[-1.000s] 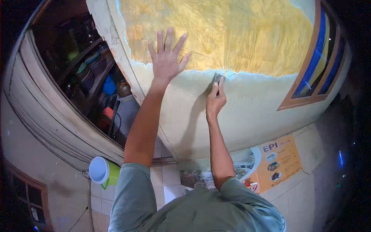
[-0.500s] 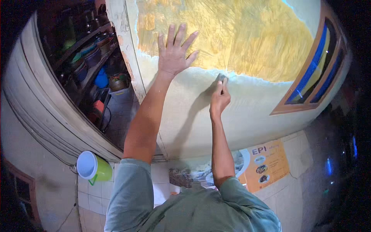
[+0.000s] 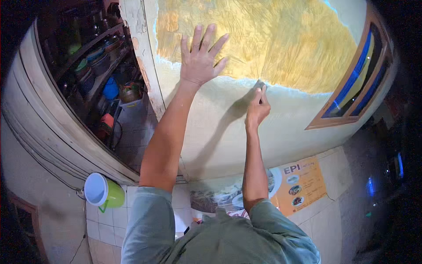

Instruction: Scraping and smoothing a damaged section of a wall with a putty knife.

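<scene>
My left hand [image 3: 201, 57] lies flat with fingers spread on a rough yellow-brown patch [image 3: 303, 48] of the wall. The patch has a ragged, pale lower edge where it meets the smooth cream surface [image 3: 220, 119]. To the right and a little lower, my right hand [image 3: 257, 107] is closed on a small dark, flat scraper [image 3: 260, 83]. Its tip is at the ragged edge, and most of it is hidden by my fingers. A shadow of my right arm falls across the cream wall.
A peeling door frame [image 3: 140, 48] stands left of the patch; beyond it are shelves [image 3: 90, 66] with pots. A wooden-framed window [image 3: 351, 83] is at the right. Below lie a green bucket [image 3: 113, 193] on white tiles and an orange printed sheet [image 3: 301, 187] on the floor.
My right hand has shifted slightly right along the ragged edge with the scraper. My left hand stays flat and spread on the patch. The view has moved a little.
</scene>
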{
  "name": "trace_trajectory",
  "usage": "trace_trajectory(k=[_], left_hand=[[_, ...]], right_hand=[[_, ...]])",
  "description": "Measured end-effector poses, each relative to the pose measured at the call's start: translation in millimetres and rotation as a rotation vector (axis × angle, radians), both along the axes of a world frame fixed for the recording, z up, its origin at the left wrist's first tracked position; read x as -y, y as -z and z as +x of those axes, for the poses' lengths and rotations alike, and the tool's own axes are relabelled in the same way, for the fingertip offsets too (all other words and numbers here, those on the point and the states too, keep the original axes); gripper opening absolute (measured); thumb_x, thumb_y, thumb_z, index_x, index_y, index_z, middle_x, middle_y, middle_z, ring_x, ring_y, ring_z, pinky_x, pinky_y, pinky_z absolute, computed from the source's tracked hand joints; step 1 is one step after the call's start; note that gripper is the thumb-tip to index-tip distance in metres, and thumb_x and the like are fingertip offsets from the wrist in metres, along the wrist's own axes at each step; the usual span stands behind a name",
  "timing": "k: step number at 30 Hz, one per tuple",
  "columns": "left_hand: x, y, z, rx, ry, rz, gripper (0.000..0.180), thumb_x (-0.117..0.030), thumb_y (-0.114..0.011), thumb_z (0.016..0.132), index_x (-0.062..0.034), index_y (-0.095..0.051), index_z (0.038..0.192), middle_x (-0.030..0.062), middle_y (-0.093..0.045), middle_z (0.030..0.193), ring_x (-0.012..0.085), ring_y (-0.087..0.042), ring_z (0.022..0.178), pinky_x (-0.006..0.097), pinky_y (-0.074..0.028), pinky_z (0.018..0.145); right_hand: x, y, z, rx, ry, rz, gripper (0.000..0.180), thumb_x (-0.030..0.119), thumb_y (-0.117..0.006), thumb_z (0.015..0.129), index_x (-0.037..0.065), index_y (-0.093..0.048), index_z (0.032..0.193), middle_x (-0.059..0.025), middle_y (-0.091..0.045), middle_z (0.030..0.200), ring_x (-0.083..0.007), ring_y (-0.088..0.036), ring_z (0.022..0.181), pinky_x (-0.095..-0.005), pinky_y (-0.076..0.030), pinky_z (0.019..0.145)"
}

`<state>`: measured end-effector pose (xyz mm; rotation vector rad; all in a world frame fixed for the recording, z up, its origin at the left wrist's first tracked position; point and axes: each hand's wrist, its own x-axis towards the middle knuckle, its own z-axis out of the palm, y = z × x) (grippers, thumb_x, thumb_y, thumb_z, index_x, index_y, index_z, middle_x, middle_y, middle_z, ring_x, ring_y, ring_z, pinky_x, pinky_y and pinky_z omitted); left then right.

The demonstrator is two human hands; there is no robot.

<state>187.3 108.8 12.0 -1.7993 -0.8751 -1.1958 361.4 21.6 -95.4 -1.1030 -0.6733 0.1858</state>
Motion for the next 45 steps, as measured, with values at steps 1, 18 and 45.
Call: trace_trajectory(k=[1,18,45], left_hand=[[0,1,-1,0.001,0.006,-0.010,0.076,-0.060,-0.064,0.091,-0.0414,-0.038,0.160,0.0054,-0.026,0.171,0.0340,-0.016,0.159,0.064,-0.008,0.123],[-22,8,-17,0.005,-0.008,0.005,0.075,-0.063,-0.062,0.089,-0.0421,-0.041,0.158,0.0044,-0.028,0.171,0.0341,-0.019,0.158,0.067,-0.011,0.123],[-26,2,-7,0.002,-0.020,0.009,0.076,-0.062,-0.064,0.089,-0.0436,-0.039,0.159,0.0039,-0.027,0.171,0.0334,-0.017,0.159,0.066,-0.010,0.123]], right_hand=[[-1,4,1,0.057,0.023,-0.007,0.048,0.024,-0.059,0.105,-0.006,-0.057,0.142,-0.0214,-0.062,0.142,-0.0271,-0.065,0.124,-0.0352,-0.047,0.105],[-12,5,-23,0.014,-0.036,-0.157,0.049,0.023,-0.057,0.106,-0.009,-0.055,0.142,-0.0189,-0.058,0.149,-0.0188,-0.060,0.127,-0.0299,-0.045,0.105],[-11,-2,22,0.278,0.059,-0.225,0.044,0.026,-0.061,0.105,0.001,-0.061,0.141,-0.0217,-0.067,0.133,-0.0202,-0.072,0.100,-0.0339,-0.054,0.086]])
